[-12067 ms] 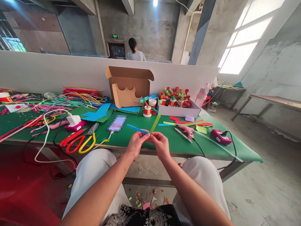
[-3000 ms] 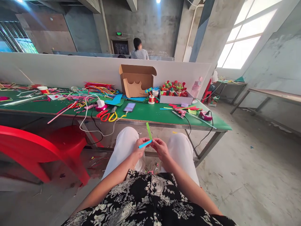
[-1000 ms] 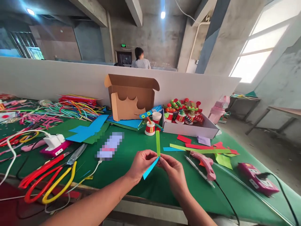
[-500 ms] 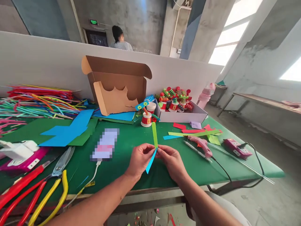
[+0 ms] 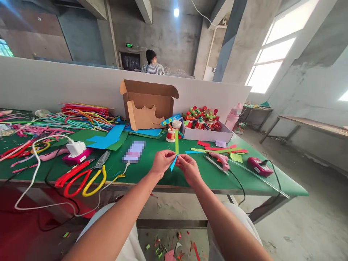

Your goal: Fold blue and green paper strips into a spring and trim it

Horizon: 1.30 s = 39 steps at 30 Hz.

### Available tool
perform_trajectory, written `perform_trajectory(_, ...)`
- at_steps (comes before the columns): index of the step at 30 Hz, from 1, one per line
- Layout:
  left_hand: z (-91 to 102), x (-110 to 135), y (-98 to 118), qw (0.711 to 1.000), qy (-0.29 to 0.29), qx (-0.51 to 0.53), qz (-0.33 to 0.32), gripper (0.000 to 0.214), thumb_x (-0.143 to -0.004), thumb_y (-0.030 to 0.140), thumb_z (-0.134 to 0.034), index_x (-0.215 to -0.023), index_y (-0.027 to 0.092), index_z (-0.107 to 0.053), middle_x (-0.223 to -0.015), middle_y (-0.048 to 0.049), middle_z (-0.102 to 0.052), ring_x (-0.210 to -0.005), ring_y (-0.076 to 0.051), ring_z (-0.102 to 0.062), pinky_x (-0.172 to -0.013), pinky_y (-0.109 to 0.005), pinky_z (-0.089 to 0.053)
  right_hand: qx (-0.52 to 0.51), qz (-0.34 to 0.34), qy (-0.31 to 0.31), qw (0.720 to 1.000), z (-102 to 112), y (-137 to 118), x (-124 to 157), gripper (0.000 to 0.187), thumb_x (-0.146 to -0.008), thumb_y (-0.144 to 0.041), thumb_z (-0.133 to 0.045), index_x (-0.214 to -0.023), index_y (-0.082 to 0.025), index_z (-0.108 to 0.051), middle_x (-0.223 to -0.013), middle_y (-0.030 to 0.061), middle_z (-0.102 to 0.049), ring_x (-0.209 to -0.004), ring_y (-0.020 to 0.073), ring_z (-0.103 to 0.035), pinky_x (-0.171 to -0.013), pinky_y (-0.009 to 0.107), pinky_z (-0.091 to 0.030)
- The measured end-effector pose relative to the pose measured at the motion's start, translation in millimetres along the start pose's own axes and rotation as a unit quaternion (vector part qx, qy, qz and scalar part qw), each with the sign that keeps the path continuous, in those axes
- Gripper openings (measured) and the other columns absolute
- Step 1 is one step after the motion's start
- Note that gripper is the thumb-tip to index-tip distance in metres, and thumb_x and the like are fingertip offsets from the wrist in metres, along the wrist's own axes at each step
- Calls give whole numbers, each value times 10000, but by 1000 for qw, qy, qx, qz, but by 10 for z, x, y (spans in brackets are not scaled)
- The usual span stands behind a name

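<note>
Over the front middle of the green table [image 5: 152,174], my left hand [image 5: 162,162] and my right hand [image 5: 189,169] meet fingertip to fingertip, both closed in a pinch. Between them they hold two paper strips at the crossing point. The light green paper strip [image 5: 176,141] points away from me; the blue paper strip [image 5: 173,165] slants down toward me. The fingers hide how the strips join. Just beyond stands a red and white paper cup figure [image 5: 170,135] with a spring neck and a blue head.
Left are scissors [image 5: 102,161], a phone [image 5: 134,151], blue paper sheets [image 5: 111,137] and pipe cleaners [image 5: 84,119]. A pink glue gun [image 5: 221,160], loose paper strips [image 5: 217,149] and a power strip [image 5: 259,167] lie right. Behind stand a cardboard box [image 5: 149,90] and a white box [image 5: 206,136] of figures.
The head view has shifted, showing more of the room and floor, with the table looking smaller. Both hands still pinch the green and blue strips together in nearly the same pose.
</note>
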<state>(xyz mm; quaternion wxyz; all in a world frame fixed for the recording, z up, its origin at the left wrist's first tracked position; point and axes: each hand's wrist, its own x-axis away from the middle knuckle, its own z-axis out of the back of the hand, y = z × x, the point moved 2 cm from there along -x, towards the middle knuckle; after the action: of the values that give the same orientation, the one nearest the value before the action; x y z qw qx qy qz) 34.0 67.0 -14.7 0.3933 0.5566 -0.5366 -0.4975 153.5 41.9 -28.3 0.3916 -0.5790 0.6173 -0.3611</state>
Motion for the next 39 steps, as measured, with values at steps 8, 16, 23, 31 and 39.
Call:
perform_trajectory(8,32,176,-89,1000,2,-16,-8,318,-464,393,-837,-607,142,-703,-598,-32,-665,-552,-118,-545,-535,-237,-423,-6,-38,-29,999,124,-18,100,315,-521,-357,-873,-702,-170,-696,-673,-10,-652,-632,107,-592,-691,263,-514)
perform_trajectory(16,183,223,-107,999,-25,-33,3,313,-439,345,-859,-634,148,-715,-589,-17,-655,-551,-109,-516,-550,-241,-421,-40,-45,-19,998,70,140,94,348,-497,-389,-882,-648,-163,-665,-577,-23,-631,-554,94,-585,-617,246,-524)
perform_trajectory(23,90,421,-79,998,-60,-29,9,283,-518,371,-826,-647,145,-714,-606,-33,-676,-583,-130,-560,-592,-258,-453,-28,-45,-16,998,55,29,380,347,-541,-403,-860,-685,-176,-641,-628,2,-692,-574,128,-652,-652,282,-559)
perform_trajectory(31,21,360,-101,998,-20,-36,46,279,-463,348,-824,-615,155,-693,-574,-13,-663,-544,-114,-542,-562,-251,-436,37,2,8,999,118,45,294,361,-527,-464,-844,-679,-186,-669,-623,18,-708,-581,175,-670,-679,341,-573)
perform_trajectory(39,9,351,-70,998,-33,-37,34,265,-445,337,-827,-584,158,-690,-534,-1,-628,-522,-104,-501,-525,-237,-395,24,-3,7,1000,148,38,307,352,-534,-477,-839,-665,-197,-669,-602,9,-690,-573,172,-660,-660,327,-569)
